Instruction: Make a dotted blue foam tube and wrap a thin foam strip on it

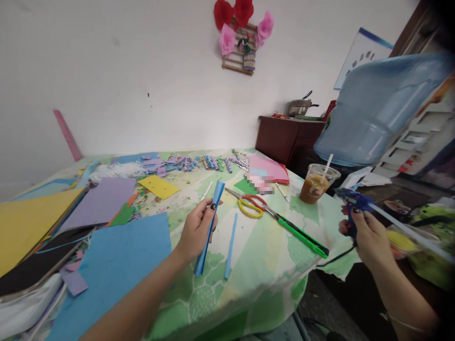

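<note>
Left fingers (202, 207) tight around blue paper (218, 190)

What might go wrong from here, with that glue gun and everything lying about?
The right hand holds the glue gun with its nozzle seemingly near the iced drink, so a swing might tip the cup. The green cutter lies with its blade out, so a reaching hand might get nicked. The gun's black cord hangs by the table edge and could snag.

Long, rolled blue paper (218, 192) tilts over the table (259, 255). The blue glue gun (359, 201) points left, a white stick (408, 228) poking out behind.
</note>
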Demonstrator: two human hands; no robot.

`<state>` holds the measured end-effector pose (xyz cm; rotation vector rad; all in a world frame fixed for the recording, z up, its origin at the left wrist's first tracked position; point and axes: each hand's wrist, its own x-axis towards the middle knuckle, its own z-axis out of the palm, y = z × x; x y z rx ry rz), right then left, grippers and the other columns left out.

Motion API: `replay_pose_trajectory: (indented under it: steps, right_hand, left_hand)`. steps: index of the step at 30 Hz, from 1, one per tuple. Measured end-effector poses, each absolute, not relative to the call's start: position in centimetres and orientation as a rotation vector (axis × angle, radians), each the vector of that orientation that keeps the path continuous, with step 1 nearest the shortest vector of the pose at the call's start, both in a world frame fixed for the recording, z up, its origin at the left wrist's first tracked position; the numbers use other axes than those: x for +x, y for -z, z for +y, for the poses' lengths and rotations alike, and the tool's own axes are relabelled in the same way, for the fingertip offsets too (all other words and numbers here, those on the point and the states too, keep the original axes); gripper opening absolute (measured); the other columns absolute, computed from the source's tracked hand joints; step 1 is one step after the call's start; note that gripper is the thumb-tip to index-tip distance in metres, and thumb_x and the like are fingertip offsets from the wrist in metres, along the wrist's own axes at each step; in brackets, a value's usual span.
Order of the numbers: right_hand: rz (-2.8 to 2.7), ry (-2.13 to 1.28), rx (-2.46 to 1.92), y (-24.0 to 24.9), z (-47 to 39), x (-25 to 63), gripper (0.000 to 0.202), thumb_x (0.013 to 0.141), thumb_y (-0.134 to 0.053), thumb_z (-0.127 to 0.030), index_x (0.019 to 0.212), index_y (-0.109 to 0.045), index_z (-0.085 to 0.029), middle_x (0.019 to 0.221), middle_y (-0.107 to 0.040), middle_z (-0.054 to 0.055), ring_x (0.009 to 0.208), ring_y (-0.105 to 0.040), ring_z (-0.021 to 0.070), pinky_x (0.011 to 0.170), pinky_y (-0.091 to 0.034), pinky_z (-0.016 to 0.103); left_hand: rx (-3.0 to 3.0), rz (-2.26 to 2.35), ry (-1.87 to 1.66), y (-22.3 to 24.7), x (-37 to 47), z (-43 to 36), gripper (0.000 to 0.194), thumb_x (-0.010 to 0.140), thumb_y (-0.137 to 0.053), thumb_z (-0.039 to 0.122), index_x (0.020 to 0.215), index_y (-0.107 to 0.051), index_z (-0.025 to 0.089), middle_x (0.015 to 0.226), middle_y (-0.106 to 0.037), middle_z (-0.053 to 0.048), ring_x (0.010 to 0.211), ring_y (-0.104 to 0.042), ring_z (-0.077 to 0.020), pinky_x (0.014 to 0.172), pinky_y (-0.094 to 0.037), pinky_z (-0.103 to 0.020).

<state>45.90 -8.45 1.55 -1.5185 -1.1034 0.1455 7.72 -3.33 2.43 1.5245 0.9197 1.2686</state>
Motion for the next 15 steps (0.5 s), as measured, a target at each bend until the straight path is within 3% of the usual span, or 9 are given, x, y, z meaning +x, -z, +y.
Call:
replay_pose_trajectory:
  steps: [2, 4, 6, 11, 15]
  right_hand:
    - [-1.039, -0.656, -1.264, -1.9, -9.9, 42.6, 0.043, 0.087, -0.043, -0.064, 0.080, -0.047, -0.021, 0.050, -0.036, -0.005, 0.040, -0.037, 0.0076, 0.043, -0.022, 0.029]
    - [-1.051, -0.941, -1.103, -2.1, -11.1, 39.1, 0.043, 0.088, -0.044, -0.063, 0.089, -0.051, -0.020, 0.043, -0.029, -0.008, 0.036, -0.028, 0.0069, 0.042, -0.016, 0.027]
    - [-1.117, -1.023, -0.996, -2.2, -11.9, 35.9, 0.047, 0.084, -0.048, -0.064, 0.095, -0.054, -0.019, 0.039, -0.032, -0.009, 0.033, -0.023, 0.0066, 0.039, -0.013, 0.025]
    - [-1.411, -0.932, -1.004, -2.3, -12.7, 30.4, 0.042, 0.090, -0.045, -0.056, 0.091, -0.056, -0.015, 0.045, -0.048, -0.004, 0.037, -0.038, 0.0088, 0.043, -0.028, 0.025]
    - [-1.491, -0.793, -1.090, -2.1, -12.8, 29.0, 0.040, 0.094, -0.039, -0.051, 0.091, -0.056, -0.014, 0.045, -0.048, -0.005, 0.041, -0.043, 0.0097, 0.047, -0.034, 0.025]
  left_hand:
    - [1.553, 0.908, -1.201, -2.3, 7.8, -3.5, 0.035, 0.094, -0.041, 0.043, 0.113, -0.052, 0.015, 0.058, -0.042, 0.009, 0.033, -0.037, -0.0033, 0.032, -0.031, -0.016]
    - [1.593, 0.897, -1.131, -2.2, 7.8, -3.7, 0.035, 0.095, -0.040, 0.043, 0.112, -0.052, 0.015, 0.058, -0.042, 0.009, 0.033, -0.036, -0.0032, 0.033, -0.031, -0.015]
    - [1.634, 0.887, -1.067, -2.2, 7.7, -3.9, 0.035, 0.095, -0.039, 0.043, 0.112, -0.052, 0.015, 0.057, -0.041, 0.009, 0.033, -0.036, -0.0036, 0.033, -0.031, -0.015]
    - [1.719, 0.869, -0.952, -2.5, 7.8, -4.3, 0.037, 0.095, -0.037, 0.043, 0.110, -0.053, 0.013, 0.054, -0.041, 0.009, 0.034, -0.035, -0.0041, 0.034, -0.030, -0.015]
    - [1.743, 0.874, -0.931, -2.7, 7.8, -4.4, 0.038, 0.094, -0.037, 0.044, 0.109, -0.053, 0.013, 0.054, -0.040, 0.009, 0.035, -0.035, -0.0044, 0.034, -0.031, -0.016]
